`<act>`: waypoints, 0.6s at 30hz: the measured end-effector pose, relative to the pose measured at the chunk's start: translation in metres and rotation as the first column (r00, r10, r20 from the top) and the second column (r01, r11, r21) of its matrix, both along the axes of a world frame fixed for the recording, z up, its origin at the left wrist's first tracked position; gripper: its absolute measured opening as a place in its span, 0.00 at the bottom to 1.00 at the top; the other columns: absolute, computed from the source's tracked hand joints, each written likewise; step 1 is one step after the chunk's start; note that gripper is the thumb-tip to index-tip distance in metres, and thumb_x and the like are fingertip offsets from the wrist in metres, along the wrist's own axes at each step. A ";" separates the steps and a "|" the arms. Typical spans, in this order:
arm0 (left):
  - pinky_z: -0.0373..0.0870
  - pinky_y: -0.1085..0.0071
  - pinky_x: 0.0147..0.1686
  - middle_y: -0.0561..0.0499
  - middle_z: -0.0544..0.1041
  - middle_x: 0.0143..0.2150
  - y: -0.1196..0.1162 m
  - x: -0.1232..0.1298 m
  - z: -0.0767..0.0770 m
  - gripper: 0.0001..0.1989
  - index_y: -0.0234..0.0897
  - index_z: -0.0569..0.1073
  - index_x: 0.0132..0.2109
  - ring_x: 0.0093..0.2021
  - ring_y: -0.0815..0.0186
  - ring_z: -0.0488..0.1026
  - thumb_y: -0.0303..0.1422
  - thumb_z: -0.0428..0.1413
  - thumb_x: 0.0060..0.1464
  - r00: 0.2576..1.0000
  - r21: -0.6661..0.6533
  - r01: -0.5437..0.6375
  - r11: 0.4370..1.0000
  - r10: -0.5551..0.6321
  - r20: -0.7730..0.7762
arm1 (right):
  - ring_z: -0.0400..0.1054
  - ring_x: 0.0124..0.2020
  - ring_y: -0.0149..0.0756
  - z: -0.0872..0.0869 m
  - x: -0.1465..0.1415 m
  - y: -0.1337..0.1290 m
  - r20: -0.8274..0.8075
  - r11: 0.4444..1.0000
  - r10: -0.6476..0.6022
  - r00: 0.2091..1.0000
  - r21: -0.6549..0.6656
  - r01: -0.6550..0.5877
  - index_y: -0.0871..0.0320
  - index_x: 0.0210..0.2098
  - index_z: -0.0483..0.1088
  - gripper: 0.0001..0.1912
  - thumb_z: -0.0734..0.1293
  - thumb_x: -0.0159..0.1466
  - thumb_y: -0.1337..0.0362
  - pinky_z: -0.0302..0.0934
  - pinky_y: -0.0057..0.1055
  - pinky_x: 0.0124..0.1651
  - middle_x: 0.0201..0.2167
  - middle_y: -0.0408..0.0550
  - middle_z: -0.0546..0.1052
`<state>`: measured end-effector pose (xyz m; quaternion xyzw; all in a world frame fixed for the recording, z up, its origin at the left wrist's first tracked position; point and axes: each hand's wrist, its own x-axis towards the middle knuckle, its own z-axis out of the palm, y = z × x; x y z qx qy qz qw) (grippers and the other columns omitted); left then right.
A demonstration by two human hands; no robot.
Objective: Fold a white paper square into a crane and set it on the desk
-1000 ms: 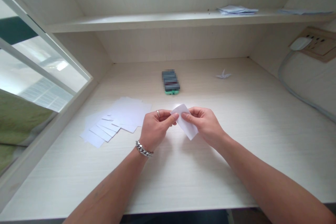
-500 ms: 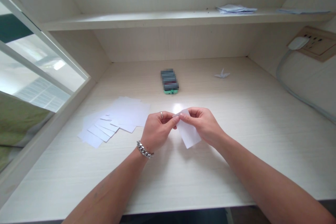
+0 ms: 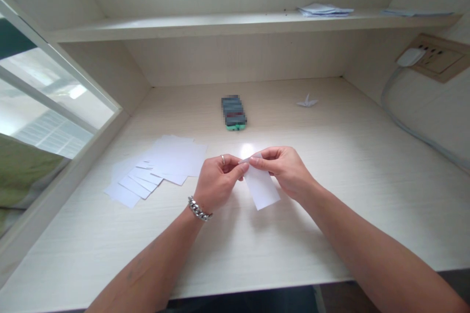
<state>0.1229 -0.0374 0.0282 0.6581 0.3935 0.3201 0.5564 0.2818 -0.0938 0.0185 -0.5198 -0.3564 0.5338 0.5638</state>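
Between my two hands a piece of white paper is held above the desk, its loose end hanging toward me. My left hand, with a ring and a chain bracelet, pinches the paper's upper left edge between thumb and fingers. Close beside it, my right hand pinches the same upper edge, thumb in front and fingers behind. The fingertips of both hands nearly meet. Whether the upper edge is folded is too small to tell. A fan of loose white sheets lies to the left of my left hand.
A phone-like object, blurred, with a green end lies at the desk's back middle. A small folded paper crane stands at back right. Above, a shelf holds a stack of papers. A cable runs from the wall socket.
The paper's hanging end shows a little more of its face and has swung slightly. Both hands keep their pinch. The whole view has shifted slightly.
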 end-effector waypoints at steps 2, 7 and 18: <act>0.65 0.77 0.23 0.53 0.75 0.20 0.000 0.001 0.001 0.07 0.33 0.76 0.25 0.22 0.73 0.69 0.30 0.63 0.47 1.000 0.004 0.001 1.000 -0.001 0.005 | 0.70 0.24 0.36 0.002 0.000 0.000 -0.027 0.999 -0.029 0.999 -0.023 0.028 0.61 0.25 0.78 0.13 0.78 0.46 0.58 0.61 0.31 0.26 0.23 0.48 0.77; 0.66 0.76 0.23 0.53 0.75 0.20 0.000 0.002 0.002 0.08 0.33 0.75 0.24 0.21 0.72 0.69 0.30 0.63 0.48 1.000 0.010 0.007 1.000 -0.007 0.015 | 0.70 0.23 0.36 0.001 0.000 0.001 -0.121 0.990 -0.127 0.984 -0.081 0.118 0.60 0.21 0.74 0.16 0.81 0.40 0.61 0.61 0.31 0.25 0.21 0.46 0.76; 0.65 0.76 0.23 0.53 0.74 0.19 0.000 0.001 0.000 0.07 0.33 0.75 0.25 0.21 0.72 0.69 0.30 0.63 0.47 0.999 -0.004 -0.012 1.000 0.012 0.033 | 0.69 0.22 0.35 0.005 -0.005 0.002 -0.303 0.992 -0.123 0.945 -0.054 0.112 0.59 0.19 0.70 0.15 0.80 0.42 0.62 0.61 0.32 0.26 0.20 0.43 0.75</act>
